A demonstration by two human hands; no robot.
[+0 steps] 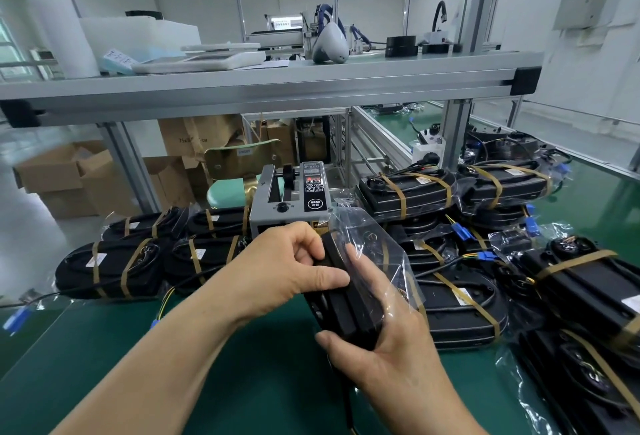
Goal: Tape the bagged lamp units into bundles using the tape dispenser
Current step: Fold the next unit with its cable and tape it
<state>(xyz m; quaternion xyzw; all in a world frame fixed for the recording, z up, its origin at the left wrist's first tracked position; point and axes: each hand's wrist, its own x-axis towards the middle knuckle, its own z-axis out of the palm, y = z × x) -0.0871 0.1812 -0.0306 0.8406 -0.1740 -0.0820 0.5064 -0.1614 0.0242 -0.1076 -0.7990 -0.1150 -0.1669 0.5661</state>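
Holding one bagged lamp unit above the green bench mat: left hand grips its top edge, right hand cups it from below. Tape dispenser sits just behind, at the mat's far edge. Taped bundles lie left, more are stacked right. Aluminium shelf overhead, cardboard boxes on the floor beyond.
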